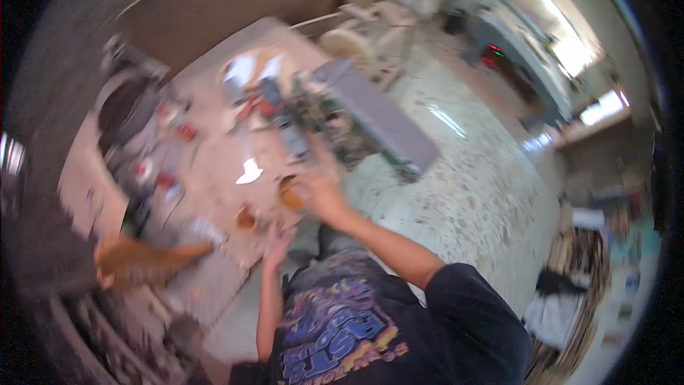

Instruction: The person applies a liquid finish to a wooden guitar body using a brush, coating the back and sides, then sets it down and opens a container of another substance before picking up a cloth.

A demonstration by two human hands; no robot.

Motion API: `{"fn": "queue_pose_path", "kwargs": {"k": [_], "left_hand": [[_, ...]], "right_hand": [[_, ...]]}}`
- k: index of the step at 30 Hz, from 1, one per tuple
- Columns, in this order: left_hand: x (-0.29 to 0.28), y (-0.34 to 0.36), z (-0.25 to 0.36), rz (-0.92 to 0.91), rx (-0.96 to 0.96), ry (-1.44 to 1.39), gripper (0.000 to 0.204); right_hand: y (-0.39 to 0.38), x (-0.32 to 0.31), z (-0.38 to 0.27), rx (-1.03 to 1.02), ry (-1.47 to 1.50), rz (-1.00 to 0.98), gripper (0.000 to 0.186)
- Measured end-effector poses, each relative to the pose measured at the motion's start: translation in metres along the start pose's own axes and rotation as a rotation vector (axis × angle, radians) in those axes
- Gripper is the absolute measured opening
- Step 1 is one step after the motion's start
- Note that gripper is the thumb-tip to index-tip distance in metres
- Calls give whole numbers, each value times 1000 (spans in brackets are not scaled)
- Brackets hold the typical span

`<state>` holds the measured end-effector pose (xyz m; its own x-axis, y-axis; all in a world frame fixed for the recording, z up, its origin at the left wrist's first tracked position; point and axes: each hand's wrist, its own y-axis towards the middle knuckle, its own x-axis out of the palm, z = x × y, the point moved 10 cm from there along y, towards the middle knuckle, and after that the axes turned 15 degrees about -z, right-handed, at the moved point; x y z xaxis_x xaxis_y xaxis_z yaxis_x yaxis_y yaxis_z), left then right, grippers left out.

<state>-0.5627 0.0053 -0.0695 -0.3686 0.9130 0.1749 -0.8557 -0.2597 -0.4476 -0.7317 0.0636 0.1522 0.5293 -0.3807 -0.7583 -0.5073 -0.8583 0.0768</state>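
Observation:
My right hand (pixel 318 197) is closed on a round amber-brown thing (pixel 288 194) with a dark inside, held over the table's near right part. Motion blur hides whether it is a roll of tape or a small cup. Just left of it and lower, my left hand (pixel 278 244) is at the table's near edge, its fingers apart and nothing visible in them. Close to those fingers lies a small orange-brown piece (pixel 246 218) on the pinkish-brown table (pixel 217 189). A bright white scrap (pixel 249 172) rests farther in.
Grey and red hand tools (pixel 274 107) lie toward the back of the table, with red-and-white items (pixel 165 180) along its left. A long grey-topped machine (pixel 385 117) stands at the table's right. An opened cardboard box (pixel 146 260) is at the near left. Debris dots the pale floor (pixel 470 199).

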Motion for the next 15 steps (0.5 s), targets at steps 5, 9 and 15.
{"fn": "queue_pose_path", "kwargs": {"k": [5, 9, 15], "left_hand": [[12, 13, 3, -20, 33, -50, 91], [14, 8, -4, 10, 15, -108, 96], [39, 14, 10, -85, -64, -124, 93]], "right_hand": [[10, 10, 24, 85, 24, -81, 17], [16, 25, 18, 115, -187, -162, 17], [36, 92, 78, 123, -263, -336, 19]]}}
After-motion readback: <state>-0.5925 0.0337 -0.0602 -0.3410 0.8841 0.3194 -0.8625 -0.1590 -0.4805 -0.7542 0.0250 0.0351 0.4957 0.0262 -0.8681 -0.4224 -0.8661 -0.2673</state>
